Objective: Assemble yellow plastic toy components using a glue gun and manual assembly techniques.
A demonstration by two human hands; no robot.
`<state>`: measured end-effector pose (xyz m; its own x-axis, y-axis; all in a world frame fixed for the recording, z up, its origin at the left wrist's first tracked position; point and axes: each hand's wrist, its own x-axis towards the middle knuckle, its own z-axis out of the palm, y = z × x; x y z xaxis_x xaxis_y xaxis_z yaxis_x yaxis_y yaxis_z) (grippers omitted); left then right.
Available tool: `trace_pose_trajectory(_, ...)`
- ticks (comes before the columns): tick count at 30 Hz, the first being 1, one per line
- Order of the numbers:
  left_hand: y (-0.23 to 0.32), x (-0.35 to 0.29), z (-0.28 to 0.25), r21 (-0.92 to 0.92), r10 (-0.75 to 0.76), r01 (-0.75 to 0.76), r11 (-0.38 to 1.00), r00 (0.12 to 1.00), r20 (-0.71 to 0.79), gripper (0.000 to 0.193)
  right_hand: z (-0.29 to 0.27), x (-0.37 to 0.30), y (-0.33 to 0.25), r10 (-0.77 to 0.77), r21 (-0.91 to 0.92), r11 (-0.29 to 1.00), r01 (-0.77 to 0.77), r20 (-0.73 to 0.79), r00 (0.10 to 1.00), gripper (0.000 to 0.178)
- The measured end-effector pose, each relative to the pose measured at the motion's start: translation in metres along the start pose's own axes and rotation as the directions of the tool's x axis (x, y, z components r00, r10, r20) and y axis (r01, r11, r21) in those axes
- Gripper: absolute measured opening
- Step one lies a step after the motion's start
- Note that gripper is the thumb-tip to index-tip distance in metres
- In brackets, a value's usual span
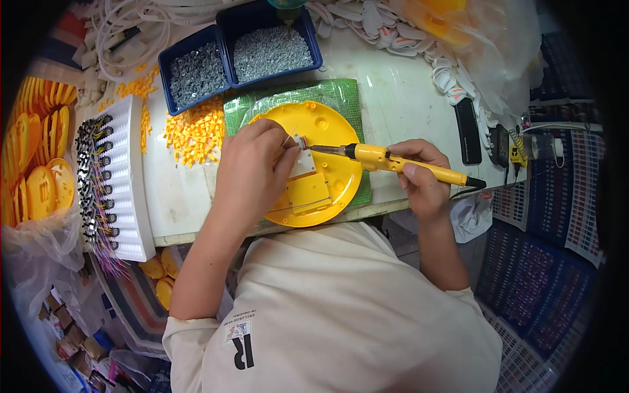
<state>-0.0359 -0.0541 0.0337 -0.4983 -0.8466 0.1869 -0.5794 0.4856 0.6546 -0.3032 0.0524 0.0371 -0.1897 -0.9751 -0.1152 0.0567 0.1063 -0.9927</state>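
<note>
My right hand [426, 175] grips a yellow soldering iron [419, 169] with a black cord. Its metal tip reaches left to a small white circuit board [303, 162] inside a round yellow plastic shell [341, 124]. Just left of the tip, my left hand [259, 150] is closed in a pinch near the board's upper edge. A thin strand shows at its fingertips, but I cannot tell whether it is wire or solder. A flat yellow cover [308, 193] lies in the shell's lower part. Beneath the shell is a green woven mat [347, 92].
Two blue bins [229, 69] of small metal parts stand behind the mat. Small yellow pieces [193, 131] are heaped to the left, beside a white foam tray [128, 183] with wired components. A black phone-like slab [467, 131] and white plastic parts [373, 19] lie right and behind.
</note>
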Motion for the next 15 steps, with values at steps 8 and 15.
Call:
trace_pose_trajectory(8, -0.0006, 0.0007, 0.0003, 0.000, -0.008, 0.008, 1.000, 1.000, 0.010, 0.011, 0.0015, 0.0033, -0.0018, -0.006, -0.021, 1.000, 0.006, -0.010, 1.000, 0.038)
trace_pose_trajectory(15, 0.0008, 0.0014, 0.0001, -0.012, -0.026, 0.026, 1.000, 1.000, 0.013, 0.011, -0.0037, 0.0025, 0.0011, -0.027, 0.035, 0.999, 0.027, -0.021, 0.999, 0.035)
